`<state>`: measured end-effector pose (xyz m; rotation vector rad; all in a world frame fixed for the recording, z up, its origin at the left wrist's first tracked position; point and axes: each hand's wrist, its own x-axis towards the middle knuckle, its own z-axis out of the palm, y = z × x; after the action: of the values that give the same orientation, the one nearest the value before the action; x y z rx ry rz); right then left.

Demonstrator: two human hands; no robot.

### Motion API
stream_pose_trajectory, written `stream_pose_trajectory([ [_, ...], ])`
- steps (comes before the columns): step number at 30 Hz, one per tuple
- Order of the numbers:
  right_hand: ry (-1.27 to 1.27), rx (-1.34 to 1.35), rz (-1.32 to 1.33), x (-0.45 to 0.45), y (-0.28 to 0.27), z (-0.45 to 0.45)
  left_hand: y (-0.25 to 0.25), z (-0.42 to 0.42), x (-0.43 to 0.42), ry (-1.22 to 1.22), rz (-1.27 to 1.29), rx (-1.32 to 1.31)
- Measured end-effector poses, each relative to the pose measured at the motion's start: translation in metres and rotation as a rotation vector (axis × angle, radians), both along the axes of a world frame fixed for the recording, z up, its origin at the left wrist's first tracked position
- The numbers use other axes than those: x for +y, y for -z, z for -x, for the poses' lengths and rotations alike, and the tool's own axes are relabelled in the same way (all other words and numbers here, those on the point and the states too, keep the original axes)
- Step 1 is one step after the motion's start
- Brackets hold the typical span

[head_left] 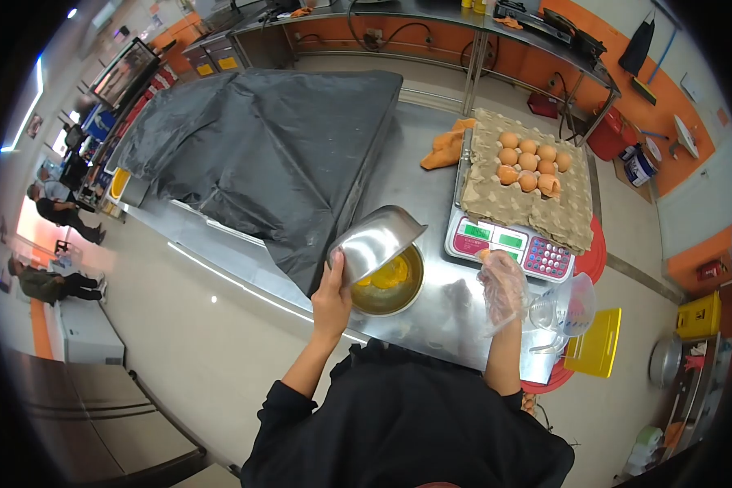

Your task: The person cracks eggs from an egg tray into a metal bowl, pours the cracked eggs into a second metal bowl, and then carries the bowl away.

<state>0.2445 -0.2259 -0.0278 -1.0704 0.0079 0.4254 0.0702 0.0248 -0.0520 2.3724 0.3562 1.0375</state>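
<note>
The steel worktop is stretching out in front of you, and a black sheet is covering a large part of it on your left. On the right, a grey cardboard egg tray is resting on the scale, whose keypad and lit displays are facing you. Between the sheet and the scale, the lower bowl is sitting on the worktop, holding yellow egg contents. The upper bowl, also metal, is tilting above it, partly covering its opening. A clear measuring jug is standing near the scale's front right corner, and an orange cloth is lying beside the tray's left side. Your left hand is clamping the upper bowl at its near left edge. Your right hand, wearing a clear plastic glove, is hovering just in front of the scale; you cannot tell whether its fingers are pinching anything. Smallest of all, brown eggs are clustering in the tray, some of those nearest you looking broken
</note>
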Motion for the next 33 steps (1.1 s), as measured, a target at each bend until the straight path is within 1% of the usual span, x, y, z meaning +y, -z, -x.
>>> stream_pose_trajectory([
  [1,-0.004,-0.001,-0.004,-0.003,0.0,-0.001,-0.003,0.003,0.002,0.003,0.002,0.0],
  [3,-0.007,-0.001,-0.006,-0.008,-0.002,-0.003,-0.008,0.012,0.011,0.08,-0.038,-0.147],
  [4,-0.007,-0.011,-0.013,-0.009,-0.007,-0.003,0.0,0.018,0.017,0.08,-0.036,-0.143],
  [5,-0.008,-0.021,-0.02,-0.009,-0.009,-0.004,0.014,0.024,0.025,0.137,0.035,-0.115],
  [7,-0.011,-0.013,-0.014,-0.008,-0.008,-0.005,0.014,0.023,0.024,0.197,-0.18,-0.19],
  [8,-0.014,-0.013,-0.01,-0.007,-0.008,-0.006,0.015,0.021,0.021,0.15,-0.277,-0.094],
  [11,-0.031,0.014,-0.003,-0.007,0.002,-0.011,0.018,0.019,0.012,0.108,-0.262,-0.067],
  [13,-0.015,0.011,0.014,-0.006,-0.005,-0.009,0.024,0.019,0.004,0.154,-0.11,-0.325],
  [14,-0.005,0.003,0.026,-0.005,-0.007,-0.009,0.028,0.021,0.002,0.153,-0.11,-0.324],
  [16,-0.013,0.004,0.038,-0.01,0.001,-0.014,0.033,0.024,0.001,0.015,-0.21,-0.04],
  [17,-0.016,0.002,0.054,-0.012,0.002,-0.019,0.034,0.026,-0.001,0.077,-0.123,-0.159],
  [18,-0.007,0.004,0.056,-0.013,-0.001,-0.019,0.037,0.028,-0.002,0.086,-0.12,-0.158],
  [20,0.045,-0.121,0.138,-0.019,-0.012,-0.02,0.045,0.029,-0.006,-0.016,0.111,-0.167],
  [21,0.073,-0.134,0.144,-0.026,-0.015,-0.028,0.032,0.025,-0.011,-0.067,0.118,-0.053],
  [22,0.184,-0.192,0.235,-0.031,-0.016,-0.04,0.036,0.026,-0.008,-0.063,-0.004,-0.037],
  [23,0.292,-0.239,0.329,-0.037,-0.019,-0.05,0.042,0.022,-0.012,-0.064,0.069,-0.131],
  [24,0.315,-0.242,0.336,-0.041,-0.033,-0.057,0.044,0.019,-0.016,-0.071,0.146,-0.215],
  [25,0.445,-0.296,0.54,-0.042,-0.054,-0.064,0.039,0.021,-0.017,-0.085,0.203,-0.084],
  [26,0.569,-0.349,0.742,-0.041,-0.068,-0.072,0.03,0.019,-0.021,-0.074,0.208,-0.083],
  [27,0.578,-0.351,0.744,-0.045,-0.067,-0.089,0.019,0.013,-0.022,-0.148,0.215,-0.095],
  [28,0.622,-0.441,0.858,-0.055,-0.059,-0.109,0.003,0.01,-0.024,-0.226,0.223,-0.105],
  [29,0.662,-0.533,0.97,-0.062,-0.056,-0.125,-0.013,0.009,-0.026,-0.255,0.332,-0.025],
  [30,0.662,-0.536,0.971,-0.066,-0.058,-0.138,-0.029,0.009,-0.029,-0.286,0.436,0.06],
  [32,0.502,-0.58,1.168,-0.067,-0.064,-0.157,-0.028,0.009,-0.021,-0.202,0.912,-0.155],
  [33,0.499,-0.586,1.166,-0.061,-0.07,-0.159,-0.032,0.012,-0.018,-0.128,0.982,-0.117],
])
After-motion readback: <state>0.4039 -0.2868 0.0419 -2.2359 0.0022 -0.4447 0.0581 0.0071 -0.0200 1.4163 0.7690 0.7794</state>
